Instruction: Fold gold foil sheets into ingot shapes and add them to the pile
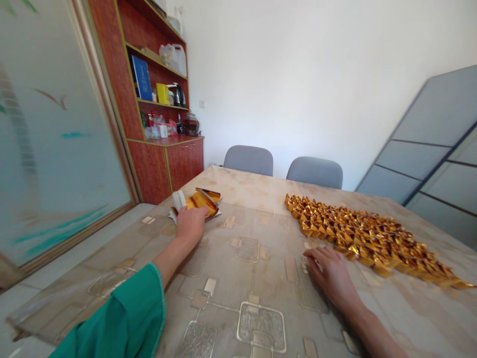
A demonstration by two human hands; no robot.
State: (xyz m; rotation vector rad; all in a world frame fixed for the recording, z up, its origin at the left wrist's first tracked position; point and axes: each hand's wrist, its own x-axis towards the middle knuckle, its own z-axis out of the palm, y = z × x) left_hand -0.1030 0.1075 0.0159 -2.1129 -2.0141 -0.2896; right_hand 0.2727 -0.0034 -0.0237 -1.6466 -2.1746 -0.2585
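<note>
My left hand (191, 224) reaches to a small stack of gold foil paper sheets (201, 200) with white backs, at the left of the table. Its fingers close on the near edge of the sheets, and a whitish folded or rolled piece (179, 199) stands up beside them. My right hand (330, 271) rests palm down on the tablecloth, fingers loosely bent, with nothing visible in it. Just beyond it, many folded gold foil paper pieces (346, 223) stand in close rows across the right of the table.
A patterned plastic tablecloth (231, 278) covers the table. Two grey chairs (248, 159) stand at its far side. Behind on the left is a red-brown cabinet (156, 164) with a kettle, jugs and bottles. A frosted glass door (63, 124) is at far left, grey panels (421, 114) at right.
</note>
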